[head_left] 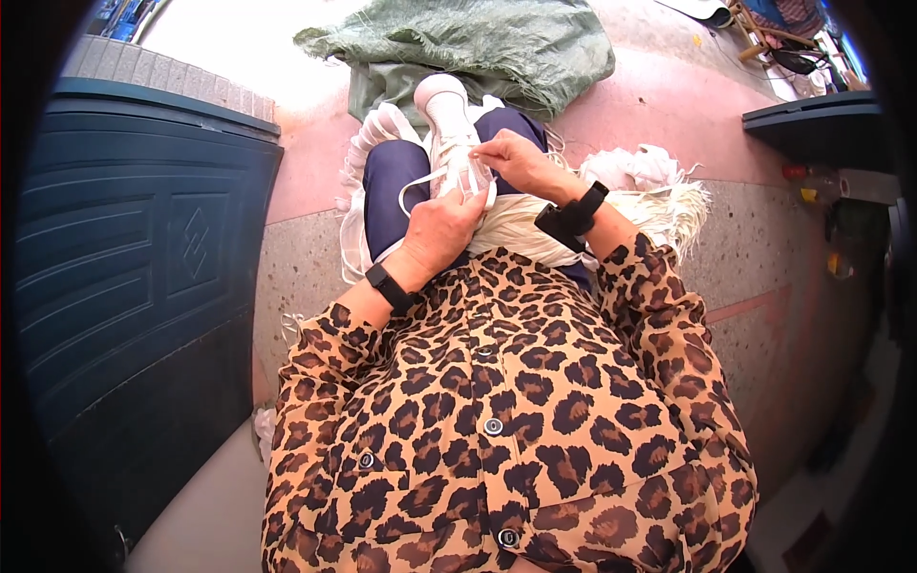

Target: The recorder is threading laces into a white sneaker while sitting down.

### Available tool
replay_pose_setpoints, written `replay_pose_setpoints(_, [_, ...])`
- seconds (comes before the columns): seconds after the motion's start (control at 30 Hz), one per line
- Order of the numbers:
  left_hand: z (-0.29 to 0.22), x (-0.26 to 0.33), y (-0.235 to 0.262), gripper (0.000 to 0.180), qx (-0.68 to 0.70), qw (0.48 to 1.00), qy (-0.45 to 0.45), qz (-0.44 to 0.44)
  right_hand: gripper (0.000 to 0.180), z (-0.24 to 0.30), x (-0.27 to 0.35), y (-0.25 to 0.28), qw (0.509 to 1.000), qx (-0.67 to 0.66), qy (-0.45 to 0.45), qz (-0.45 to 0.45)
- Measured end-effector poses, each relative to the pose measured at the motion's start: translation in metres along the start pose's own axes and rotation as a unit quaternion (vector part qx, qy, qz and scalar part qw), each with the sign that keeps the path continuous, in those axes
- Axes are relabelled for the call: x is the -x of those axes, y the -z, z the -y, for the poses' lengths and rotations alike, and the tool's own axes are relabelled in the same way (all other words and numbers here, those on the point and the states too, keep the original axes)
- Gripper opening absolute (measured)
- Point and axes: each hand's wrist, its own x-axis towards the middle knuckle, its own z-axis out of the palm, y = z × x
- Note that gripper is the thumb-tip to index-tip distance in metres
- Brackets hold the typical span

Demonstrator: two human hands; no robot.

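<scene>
A white sneaker rests in my lap between my knees, its toe pointing away from me. My left hand is closed round the heel end of the sneaker, near its opening. A loose white shoelace loops out to the left of the shoe. Over the upper's right side, my right hand pinches with thumb and forefinger at the lacing; the bit of lace between the fingertips is barely visible. Across my lap, under my right wrist, lies a thick bundle of cream-white laces.
A green woven sack lies on the floor beyond my feet. White laces drape over my left knee, and a white bunched heap lies on the right. A dark blue door panel stands on the left. Bottle-like items lie on the right.
</scene>
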Motion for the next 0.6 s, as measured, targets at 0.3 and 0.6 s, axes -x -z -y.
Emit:
replay_pose_setpoints(0.3, [-0.002, 0.001, 0.007, 0.019, 0.002, 1.0, -0.008, 0.014, 0.018, -0.016, -0.005, -0.013, 0.996, 0.035, 0.048, -0.059])
replay_pose_setpoints(0.6, [-0.003, -0.002, 0.0, 0.013, 0.013, 1.0, -0.013, 0.009, 0.018, -0.006, -0.009, -0.028, 0.995, -0.007, 0.022, -0.102])
